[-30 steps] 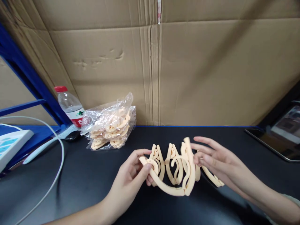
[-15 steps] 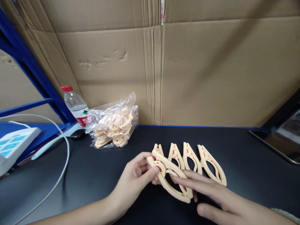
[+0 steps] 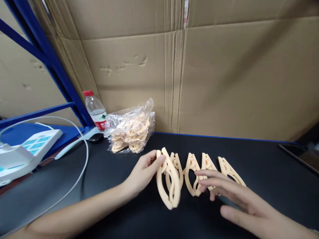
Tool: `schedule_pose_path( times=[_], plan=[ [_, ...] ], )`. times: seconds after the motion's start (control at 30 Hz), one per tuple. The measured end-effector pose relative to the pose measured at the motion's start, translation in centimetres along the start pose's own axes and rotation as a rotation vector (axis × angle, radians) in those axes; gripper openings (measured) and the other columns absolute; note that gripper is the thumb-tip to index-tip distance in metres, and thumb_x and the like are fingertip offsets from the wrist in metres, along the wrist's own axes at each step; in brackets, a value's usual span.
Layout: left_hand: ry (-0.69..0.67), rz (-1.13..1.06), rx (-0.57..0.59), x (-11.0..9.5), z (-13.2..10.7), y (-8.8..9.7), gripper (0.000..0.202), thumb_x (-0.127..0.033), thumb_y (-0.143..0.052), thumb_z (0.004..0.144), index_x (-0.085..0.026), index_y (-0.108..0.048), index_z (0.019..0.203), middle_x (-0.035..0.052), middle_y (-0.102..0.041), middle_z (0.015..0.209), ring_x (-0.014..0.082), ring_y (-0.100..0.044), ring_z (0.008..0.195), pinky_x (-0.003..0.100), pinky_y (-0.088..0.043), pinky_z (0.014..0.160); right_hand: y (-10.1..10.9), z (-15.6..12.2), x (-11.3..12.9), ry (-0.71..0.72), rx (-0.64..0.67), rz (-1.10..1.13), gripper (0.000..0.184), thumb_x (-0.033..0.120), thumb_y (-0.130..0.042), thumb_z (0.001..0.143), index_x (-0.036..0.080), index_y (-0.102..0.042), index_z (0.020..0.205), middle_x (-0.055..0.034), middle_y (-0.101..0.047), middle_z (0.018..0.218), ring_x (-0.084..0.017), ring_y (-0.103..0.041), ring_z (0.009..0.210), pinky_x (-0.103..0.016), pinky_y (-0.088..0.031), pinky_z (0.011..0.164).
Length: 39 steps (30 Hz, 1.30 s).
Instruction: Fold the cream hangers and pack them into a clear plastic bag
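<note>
My left hand (image 3: pixel 144 172) pinches the top of a folded cream plastic hanger (image 3: pixel 168 184) that stands on its edge on the black table (image 3: pixel 104 186). To its right a row of several like folded hangers (image 3: pixel 191 169) lies flat. My right hand (image 3: pixel 231 199) hovers low over the right part of that row, fingers stretched out and apart, fingertips touching or almost touching a hanger.
A clear plastic bag of more cream hangers (image 3: pixel 132 131) lies at the back, with a red-capped water bottle (image 3: pixel 96 111) to its left. A white device (image 3: pixel 25 149) and its cable (image 3: pixel 79 162) sit at the left. Cardboard (image 3: pixel 199 73) walls the back; a dark tablet (image 3: pixel 304 156) lies at the far right.
The open hanger was folded together between both hands. My left hand now holds it upright at the row's left end, and my right hand has let go and moved right.
</note>
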State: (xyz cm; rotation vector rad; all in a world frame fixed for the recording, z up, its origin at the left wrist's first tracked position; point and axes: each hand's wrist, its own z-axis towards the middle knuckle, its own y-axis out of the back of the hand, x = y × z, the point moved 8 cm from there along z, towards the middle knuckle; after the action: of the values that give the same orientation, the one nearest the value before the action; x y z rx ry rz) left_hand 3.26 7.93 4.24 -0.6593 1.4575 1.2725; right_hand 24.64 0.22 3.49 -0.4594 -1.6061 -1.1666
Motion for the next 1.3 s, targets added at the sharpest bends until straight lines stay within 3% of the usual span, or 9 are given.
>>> schedule_pose_path(
  times=[0.17,0.4,0.53,0.63,0.73,0.8,0.93,1.03,1.3],
  plan=[
    [-0.036,0.259,-0.054,1.5,2.2,2.6,0.040,-0.047,-0.050,0.088,-0.021,-0.039,0.061,-0.0062,-0.034,0.058,0.0119,-0.034,0.054,0.025,-0.025,0.051,3.7,0.6,-0.1,0.085,-0.264,0.069,0.024,0.040,-0.059,0.092,0.035,-0.069,0.112,-0.0049,-0.058,0.132,-0.029,-0.051,0.126,-0.037,-0.051,0.098],
    [-0.107,0.539,-0.145,2.4,3.3,2.9,0.038,-0.039,-0.048,0.090,-0.021,-0.039,0.057,-0.0044,-0.040,0.054,0.0145,-0.039,0.052,0.029,-0.026,0.054,5.3,1.2,-0.4,0.083,-0.354,0.051,0.021,0.043,-0.062,0.089,0.031,-0.073,0.101,-0.0059,-0.067,0.113,-0.026,-0.063,0.106,-0.032,-0.057,0.087],
    [-0.175,0.597,-0.183,2.1,3.0,2.8,0.022,-0.036,-0.050,0.090,-0.019,-0.054,0.076,0.0014,-0.055,0.071,0.0196,-0.052,0.067,0.031,-0.038,0.064,5.8,1.6,-0.7,0.101,-0.356,-0.014,0.025,0.044,-0.057,0.091,0.028,-0.074,0.100,-0.0079,-0.068,0.109,-0.027,-0.064,0.101,-0.036,-0.057,0.085],
    [-0.235,0.600,-0.194,0.9,1.6,2.7,0.023,-0.034,-0.044,0.094,-0.016,-0.057,0.100,0.0092,-0.062,0.095,0.0242,-0.058,0.090,0.037,-0.045,0.080,6.2,1.4,-0.2,0.189,-0.321,-0.234,0.025,0.040,-0.054,0.094,0.028,-0.071,0.108,-0.0086,-0.067,0.113,-0.028,-0.061,0.108,-0.044,-0.052,0.094],
    [-0.321,0.619,-0.061,-0.4,-0.8,1.1,0.032,-0.037,-0.045,0.095,-0.019,-0.057,0.119,0.0121,-0.062,0.119,0.0270,-0.056,0.113,0.042,-0.043,0.098,5.0,0.7,-0.3,0.250,-0.205,-0.573,0.041,0.041,-0.059,0.091,0.032,-0.059,0.131,-0.0083,-0.055,0.137,-0.034,-0.044,0.130,-0.056,-0.038,0.106],
    [-0.386,0.731,0.143,-0.6,-2.7,-1.1,0.054,-0.045,-0.051,0.092,-0.028,-0.042,0.142,0.0125,-0.045,0.146,0.0363,-0.038,0.135,0.056,-0.030,0.109,3.7,0.1,-1.1,0.222,-0.141,-0.722,0.059,0.046,-0.062,0.088,0.035,-0.044,0.143,-0.0064,-0.037,0.152,-0.039,-0.028,0.140,-0.063,-0.029,0.109],
    [-0.402,0.887,0.312,0.2,-4.7,-3.7,0.067,-0.057,-0.056,0.087,-0.043,-0.031,0.147,0.0070,-0.021,0.160,0.0502,-0.014,0.142,0.078,-0.019,0.102,0.9,-0.2,-2.3,0.155,-0.053,-0.817,0.064,0.052,-0.056,0.091,0.038,-0.030,0.148,-0.0045,-0.017,0.159,-0.041,-0.013,0.143,-0.070,-0.017,0.109],
    [-0.409,0.939,0.293,0.5,-3.7,-4.3,0.063,-0.058,-0.050,0.090,-0.043,-0.029,0.148,0.0072,-0.016,0.161,0.0512,-0.007,0.142,0.078,-0.021,0.100,0.4,0.8,-2.6,0.139,-0.053,-0.862,0.063,0.054,-0.050,0.093,0.038,-0.026,0.149,-0.0064,-0.018,0.158,-0.040,-0.011,0.143,-0.069,-0.014,0.110],
    [-0.354,1.009,0.307,1.3,2.9,-4.2,0.058,-0.061,-0.043,0.092,-0.041,-0.034,0.146,0.0078,-0.019,0.161,0.0472,-0.005,0.144,0.076,-0.016,0.102,3.5,5.4,-4.3,0.075,-0.108,-0.988,0.062,0.060,-0.039,0.096,0.033,-0.027,0.151,-0.0091,-0.015,0.158,-0.035,-0.011,0.144,-0.062,-0.014,0.113]
  ],
)
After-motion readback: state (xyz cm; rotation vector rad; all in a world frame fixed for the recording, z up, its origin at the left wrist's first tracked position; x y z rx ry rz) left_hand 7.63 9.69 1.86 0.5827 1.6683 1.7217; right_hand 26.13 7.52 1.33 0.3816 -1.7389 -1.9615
